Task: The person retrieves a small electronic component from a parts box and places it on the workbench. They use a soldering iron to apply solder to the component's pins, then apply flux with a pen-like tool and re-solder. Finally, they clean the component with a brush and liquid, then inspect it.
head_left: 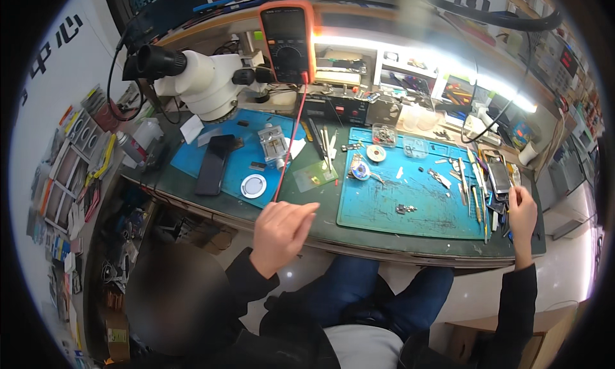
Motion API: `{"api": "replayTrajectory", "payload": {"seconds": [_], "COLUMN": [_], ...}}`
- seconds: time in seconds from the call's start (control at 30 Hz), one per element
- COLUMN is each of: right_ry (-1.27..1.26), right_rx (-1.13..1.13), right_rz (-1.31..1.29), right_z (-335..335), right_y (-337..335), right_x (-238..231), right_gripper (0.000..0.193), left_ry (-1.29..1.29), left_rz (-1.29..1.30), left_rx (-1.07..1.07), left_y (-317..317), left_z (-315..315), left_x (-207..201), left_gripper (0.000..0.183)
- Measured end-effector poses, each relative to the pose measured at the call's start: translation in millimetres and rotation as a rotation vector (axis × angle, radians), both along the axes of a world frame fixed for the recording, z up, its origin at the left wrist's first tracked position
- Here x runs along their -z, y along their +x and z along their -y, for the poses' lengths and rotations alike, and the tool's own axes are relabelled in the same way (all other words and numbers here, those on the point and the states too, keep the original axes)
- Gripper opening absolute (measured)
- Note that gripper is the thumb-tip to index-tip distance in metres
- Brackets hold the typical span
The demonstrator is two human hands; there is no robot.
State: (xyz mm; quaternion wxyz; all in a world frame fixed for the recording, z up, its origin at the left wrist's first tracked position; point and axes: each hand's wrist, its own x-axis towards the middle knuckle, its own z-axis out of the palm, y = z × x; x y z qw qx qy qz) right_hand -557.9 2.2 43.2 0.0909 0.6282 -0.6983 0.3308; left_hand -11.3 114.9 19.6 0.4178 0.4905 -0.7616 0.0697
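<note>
My left hand (pixel 282 236) is raised at the bench's front edge, its fingers bent together. Whatever it may hold is hidden. A red test lead (pixel 293 138) runs down from an orange multimeter (pixel 286 42) to the top of this hand; I cannot tell whether it is gripped. My right hand (pixel 522 216) reaches over the bench's right end, fingertips pinched beside a row of slim hand tools (pixel 475 183) and a dark phone-like part (pixel 498 177). What sits in that pinch is too small to make out. A small electronic part (pixel 405 209) lies on the blue work mat (pixel 378 223).
A white microscope (pixel 208 87) stands at the back left. Near it lie a black phone (pixel 214 165), a metal clamp fixture (pixel 273 145) and a round white disc (pixel 253 186). Solder spools (pixel 377 153) and clear boxes (pixel 384 134) sit on the right mat's far side.
</note>
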Motion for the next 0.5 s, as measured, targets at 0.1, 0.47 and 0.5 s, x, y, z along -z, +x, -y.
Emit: {"api": "replayTrajectory", "payload": {"seconds": [0.1,0.47,0.5], "right_ry": [0.108,-0.304,-0.318], "right_rx": [-0.018,0.044,0.055], "right_rz": [-0.004,0.216,0.216], "right_z": [-25.0,-55.4,-54.7], "right_y": [19.5,-22.4,-24.9], "right_x": [9.8,102.3,107.8], "right_gripper": [0.024,0.024,0.023], "left_ry": [-0.007,-0.178,-0.179], "left_rz": [-0.075,-0.13,-0.137], "left_rx": [-0.142,-0.3,-0.326], "left_y": [36.0,60.8,64.3], "left_z": [-17.2,0.0,-4.1], "left_x": [10.5,31.8,38.6], "left_gripper": [0.012,0.014,0.016]}}
